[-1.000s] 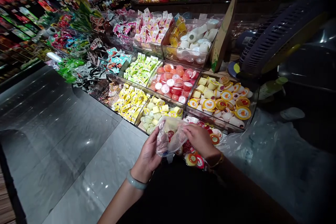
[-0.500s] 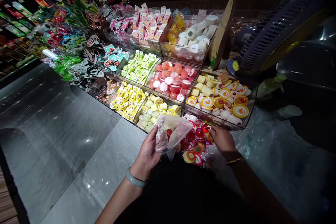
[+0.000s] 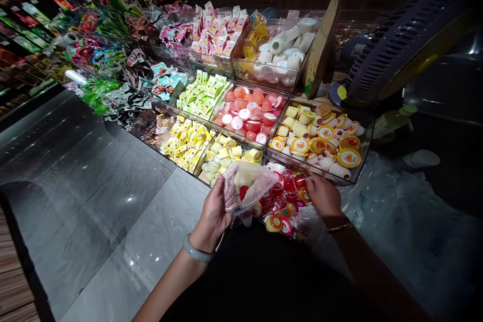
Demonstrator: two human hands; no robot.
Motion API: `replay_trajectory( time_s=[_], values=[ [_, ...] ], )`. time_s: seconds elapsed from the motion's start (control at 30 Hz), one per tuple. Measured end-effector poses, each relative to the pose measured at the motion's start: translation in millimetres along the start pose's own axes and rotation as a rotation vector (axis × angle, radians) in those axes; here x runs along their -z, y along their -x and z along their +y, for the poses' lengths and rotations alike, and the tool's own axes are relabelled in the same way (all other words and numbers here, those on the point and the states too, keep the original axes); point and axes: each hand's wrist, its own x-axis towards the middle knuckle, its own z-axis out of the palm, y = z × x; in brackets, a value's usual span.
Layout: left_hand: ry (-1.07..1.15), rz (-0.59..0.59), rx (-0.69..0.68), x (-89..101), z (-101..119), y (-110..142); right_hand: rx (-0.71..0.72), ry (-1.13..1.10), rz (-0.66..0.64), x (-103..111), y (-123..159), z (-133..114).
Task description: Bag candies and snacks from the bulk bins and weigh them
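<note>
My left hand (image 3: 212, 211) is closed on a clear plastic bag (image 3: 247, 186), whose mouth is spread to the right. A red jelly cup shows through the bag's film. My right hand (image 3: 324, 196) is pinched on a red jelly cup (image 3: 300, 180), at the right edge of a heap of jelly cups (image 3: 279, 198) in red, orange and yellow. The fingertips of that hand are partly hidden from me. Just beyond the bag, pale green jelly cups (image 3: 217, 158) fill a bin.
Clear bins hold pink-red jelly cups (image 3: 249, 113), yellow-lidded cups (image 3: 324, 136) and yellow packets (image 3: 186, 141). A purple fan (image 3: 392, 50) and a cardboard sign (image 3: 320, 35) stand at the back right. Plastic sheeting (image 3: 407, 226) lies right of my right arm. Grey floor tiles (image 3: 94, 201) spread out at the left.
My right hand has shifted slightly right and up, still pinching the red cup. The left hand and bag stay almost where they were; the whole view has moved a little.
</note>
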Motion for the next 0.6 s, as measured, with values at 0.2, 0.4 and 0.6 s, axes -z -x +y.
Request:
replay_trajectory(
  time_s=[0.2,0.4,0.6],
  values=[
    [-0.013,-0.031,0.076,-2.1,-1,-1,0.2,-0.498,0.314,63,21,-53],
    [0.004,-0.044,0.075,-5.2,-1,-1,0.552,-0.425,0.144,55,16,-139],
    [0.085,-0.056,0.086,-0.4,13,0,0.587,-0.508,-0.061,35,16,-149]
  ],
)
